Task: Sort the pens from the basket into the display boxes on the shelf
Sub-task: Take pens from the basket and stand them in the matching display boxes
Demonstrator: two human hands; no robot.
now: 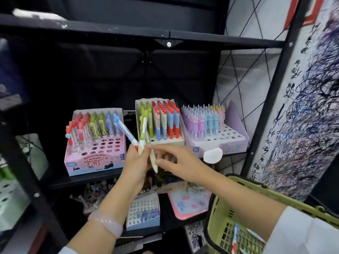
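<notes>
While your left hand is curled round a small bunch of pens, your right hand reaches across to it, thumb and forefinger closed on the cream pen that points down out of the bunch.

Held stock, left hand: one blue pen fanned up and to the left, one green-topped pen standing nearly upright, and the cream pen slanting down to the right. All three are in front of the shelf, between the pink box and the cream box.

Shelf stock, left to right:
- Pink display box: red, green and blue pens fill the back rows; the front rows of holes are open.
- Cream display box: green pens on its left, red-and-blue pens on its right, packed close and upright.
- Lilac display box: purple, blue and pink pens toward the back and left; open holes at front right. A white round tag hangs at its front edge.

Lower level: a pale blue box with a few pens in its front row, and a pink tray just to its right.

Green basket: at lower right, under your right forearm, with at least one blue-and-red pen lying inside. How many more it holds, you cannot tell from this view.

Your left wrist carries a pale pink bangle.
</notes>
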